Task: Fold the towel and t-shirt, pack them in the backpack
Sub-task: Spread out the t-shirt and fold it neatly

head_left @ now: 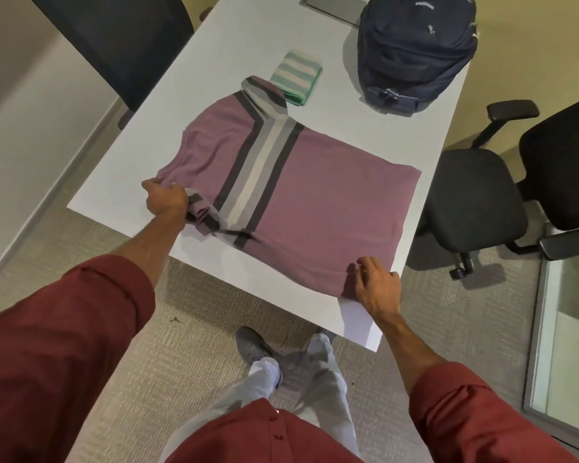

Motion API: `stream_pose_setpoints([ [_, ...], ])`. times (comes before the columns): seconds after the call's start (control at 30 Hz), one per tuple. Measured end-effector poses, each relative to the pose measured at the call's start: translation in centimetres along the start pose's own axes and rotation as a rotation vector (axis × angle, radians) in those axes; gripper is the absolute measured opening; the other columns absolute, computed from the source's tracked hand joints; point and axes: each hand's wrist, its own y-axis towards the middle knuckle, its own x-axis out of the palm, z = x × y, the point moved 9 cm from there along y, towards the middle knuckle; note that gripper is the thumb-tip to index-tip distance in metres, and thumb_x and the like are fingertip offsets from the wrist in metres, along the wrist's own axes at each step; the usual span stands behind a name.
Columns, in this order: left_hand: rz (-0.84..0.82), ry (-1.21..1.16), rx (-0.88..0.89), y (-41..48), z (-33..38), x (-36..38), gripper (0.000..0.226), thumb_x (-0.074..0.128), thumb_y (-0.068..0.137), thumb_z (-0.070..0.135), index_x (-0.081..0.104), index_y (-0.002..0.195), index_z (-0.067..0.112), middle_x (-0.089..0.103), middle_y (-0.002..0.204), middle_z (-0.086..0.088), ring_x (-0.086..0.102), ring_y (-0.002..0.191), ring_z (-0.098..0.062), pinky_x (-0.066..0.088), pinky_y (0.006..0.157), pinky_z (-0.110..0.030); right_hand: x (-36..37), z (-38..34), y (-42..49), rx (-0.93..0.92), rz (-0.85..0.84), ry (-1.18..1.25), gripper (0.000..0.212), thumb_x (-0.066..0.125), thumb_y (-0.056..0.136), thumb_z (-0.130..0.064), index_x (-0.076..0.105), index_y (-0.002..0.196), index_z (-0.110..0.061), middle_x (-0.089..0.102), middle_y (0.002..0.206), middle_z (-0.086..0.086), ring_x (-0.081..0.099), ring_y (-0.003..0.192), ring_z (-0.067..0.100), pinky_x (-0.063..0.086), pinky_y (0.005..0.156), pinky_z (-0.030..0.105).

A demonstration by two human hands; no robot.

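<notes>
Pinching the bunched near-left sleeve, the left grip [166,198] has its fingers curled tight into the purple striped t-shirt [315,195], which lies spread flat across the near half of the white table [248,38]. Over on the near right, the right grip [376,285] sits on the hem corner, fingers loosely bent; whether it pinches the cloth or only presses it, I cannot tell.

Danger spots now. That hem corner lies right at the table's near edge, so a careless pull could drag the shirt off. Watch the far sleeve too: it lies against the folded green-and-white towel [296,75], and a sharp tug on the shirt could knock that tidy fold apart. An uneven sleeve fold would leave a lumpy bundle.

Far right, the navy backpack [415,55] waits, looking closed. White lettering near its top is too blurred to read.
</notes>
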Motion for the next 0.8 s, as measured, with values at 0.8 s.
stream_pose_setpoints([
  [0.8, -0.157, -0.039, -0.068, 1.3, -0.4, 2.4, 0.031, 0.054, 0.104, 0.010, 0.081, 0.114, 0.021, 0.070, 0.107, -0.005, 0.068, 0.080, -0.022, 0.059, 0.068, -0.033, 0.8, -0.9, 2.5, 0.026, -0.140, -0.061, 0.016, 0.062, 0.084, -0.023, 0.073, 0.096, -0.021, 0.071, 0.094, -0.003, 0.064, 0.092, 0.027, 0.038, 0.089, 0.043],
])
